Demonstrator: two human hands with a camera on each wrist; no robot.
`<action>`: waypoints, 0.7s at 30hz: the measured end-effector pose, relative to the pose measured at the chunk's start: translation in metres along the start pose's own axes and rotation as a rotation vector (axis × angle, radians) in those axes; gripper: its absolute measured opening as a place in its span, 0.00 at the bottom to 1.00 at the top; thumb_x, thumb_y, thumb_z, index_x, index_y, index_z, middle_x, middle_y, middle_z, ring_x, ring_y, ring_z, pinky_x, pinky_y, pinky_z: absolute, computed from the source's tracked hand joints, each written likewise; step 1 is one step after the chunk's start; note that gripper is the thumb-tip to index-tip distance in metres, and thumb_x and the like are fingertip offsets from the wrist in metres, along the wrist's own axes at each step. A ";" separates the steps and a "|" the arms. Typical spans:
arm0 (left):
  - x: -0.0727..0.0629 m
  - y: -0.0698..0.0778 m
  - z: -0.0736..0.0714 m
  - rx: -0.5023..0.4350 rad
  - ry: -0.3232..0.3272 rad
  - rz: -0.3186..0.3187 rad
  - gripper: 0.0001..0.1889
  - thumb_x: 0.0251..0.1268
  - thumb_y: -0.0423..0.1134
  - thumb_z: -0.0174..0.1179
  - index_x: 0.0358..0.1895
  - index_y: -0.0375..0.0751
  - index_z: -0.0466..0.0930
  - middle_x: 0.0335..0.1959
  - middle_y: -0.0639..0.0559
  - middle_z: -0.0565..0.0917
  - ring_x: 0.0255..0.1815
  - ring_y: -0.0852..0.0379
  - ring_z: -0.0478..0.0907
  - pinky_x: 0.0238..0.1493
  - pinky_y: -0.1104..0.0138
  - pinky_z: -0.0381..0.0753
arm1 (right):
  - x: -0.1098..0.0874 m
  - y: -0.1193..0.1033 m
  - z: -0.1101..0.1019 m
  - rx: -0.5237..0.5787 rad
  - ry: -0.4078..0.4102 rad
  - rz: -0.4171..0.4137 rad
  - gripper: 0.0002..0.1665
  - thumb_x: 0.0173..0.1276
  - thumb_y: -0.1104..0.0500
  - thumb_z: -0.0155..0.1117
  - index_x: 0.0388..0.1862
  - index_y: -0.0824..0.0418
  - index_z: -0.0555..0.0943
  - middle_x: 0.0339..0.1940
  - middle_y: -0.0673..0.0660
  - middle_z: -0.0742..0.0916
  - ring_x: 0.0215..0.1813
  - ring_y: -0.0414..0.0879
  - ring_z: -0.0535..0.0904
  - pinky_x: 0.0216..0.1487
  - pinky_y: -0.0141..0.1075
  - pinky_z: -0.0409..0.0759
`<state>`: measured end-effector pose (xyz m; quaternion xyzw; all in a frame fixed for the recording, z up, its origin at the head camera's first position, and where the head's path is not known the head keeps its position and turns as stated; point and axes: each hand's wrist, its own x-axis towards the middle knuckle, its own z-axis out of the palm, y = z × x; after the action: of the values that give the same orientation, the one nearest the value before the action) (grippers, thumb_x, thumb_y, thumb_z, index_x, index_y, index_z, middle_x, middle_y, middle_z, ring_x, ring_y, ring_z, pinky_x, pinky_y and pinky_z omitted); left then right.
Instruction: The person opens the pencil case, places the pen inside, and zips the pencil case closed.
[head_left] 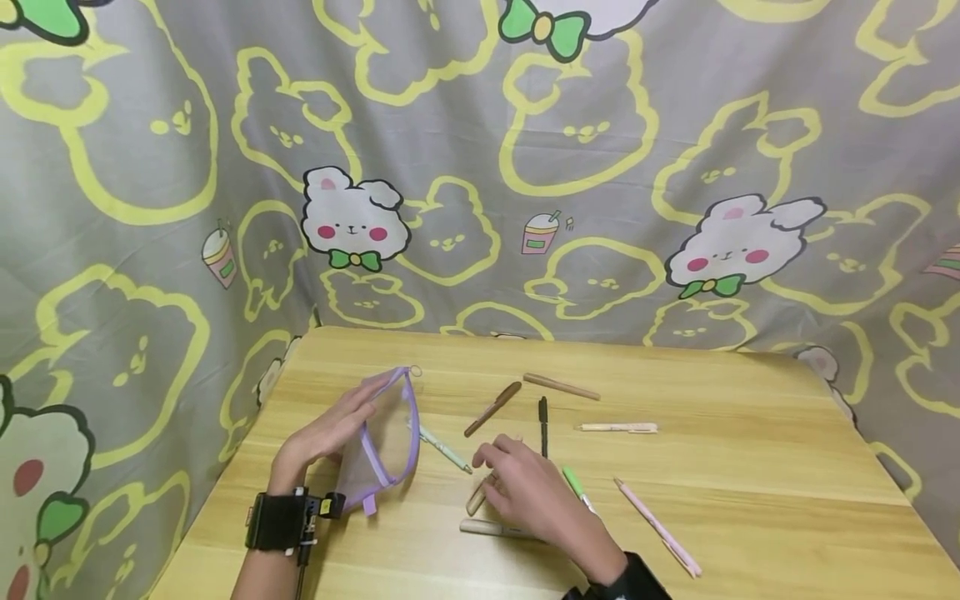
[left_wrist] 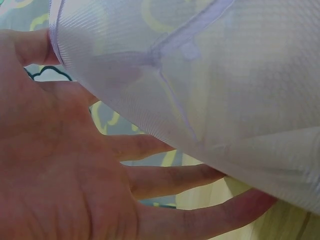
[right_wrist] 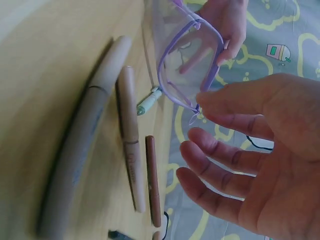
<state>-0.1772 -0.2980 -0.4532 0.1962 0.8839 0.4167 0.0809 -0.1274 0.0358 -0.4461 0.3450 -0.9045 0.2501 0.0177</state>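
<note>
A see-through mesh pouch with a purple zip edge point(head_left: 413, 433) stands tilted at the left of the table, its mouth gaping to the right. My left hand point(head_left: 333, 429) holds it by the upper side; in the left wrist view several fingers point(left_wrist: 175, 180) spread along the back of the mesh point(left_wrist: 240, 100). A mint-green pen point(head_left: 446, 450) lies by the mouth. My right hand point(head_left: 528, 487) hovers over two beige pens point(right_wrist: 131, 135) with fingers loosely curved and nothing between them. The thicker grey-beige pen point(head_left: 483, 527) is partly hidden under that hand.
Around the right hand lie a brown pen point(head_left: 492, 409), a tan pen point(head_left: 561, 386), a black pen point(head_left: 543, 425), a cream pen point(head_left: 618, 427), a bright green pen point(head_left: 576, 485) and a pink pen point(head_left: 660, 529). A patterned grey curtain point(head_left: 465, 150) encloses the wooden table point(head_left: 787, 467).
</note>
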 end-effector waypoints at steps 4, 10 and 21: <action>0.000 0.000 -0.001 0.007 0.002 0.020 0.29 0.86 0.45 0.35 0.82 0.35 0.50 0.81 0.31 0.52 0.79 0.23 0.41 0.68 0.22 0.38 | -0.011 0.005 0.002 0.026 -0.014 0.002 0.13 0.62 0.64 0.75 0.45 0.57 0.85 0.39 0.51 0.84 0.35 0.37 0.77 0.30 0.28 0.76; -0.001 -0.002 -0.002 -0.020 0.002 0.026 0.29 0.86 0.44 0.34 0.82 0.34 0.49 0.81 0.30 0.51 0.79 0.23 0.41 0.68 0.22 0.38 | -0.027 0.013 0.011 0.048 -0.109 0.041 0.12 0.61 0.58 0.77 0.42 0.52 0.84 0.39 0.45 0.82 0.36 0.34 0.73 0.33 0.30 0.76; -0.001 -0.001 -0.001 -0.038 -0.007 0.036 0.29 0.86 0.44 0.36 0.82 0.35 0.50 0.81 0.29 0.51 0.78 0.22 0.44 0.66 0.20 0.41 | -0.049 0.009 0.021 -0.137 -0.066 -0.009 0.11 0.58 0.63 0.76 0.36 0.52 0.82 0.29 0.44 0.76 0.28 0.38 0.69 0.23 0.29 0.66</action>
<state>-0.1766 -0.2994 -0.4535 0.2120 0.8718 0.4344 0.0799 -0.0931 0.0617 -0.4786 0.3552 -0.9180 0.1759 0.0128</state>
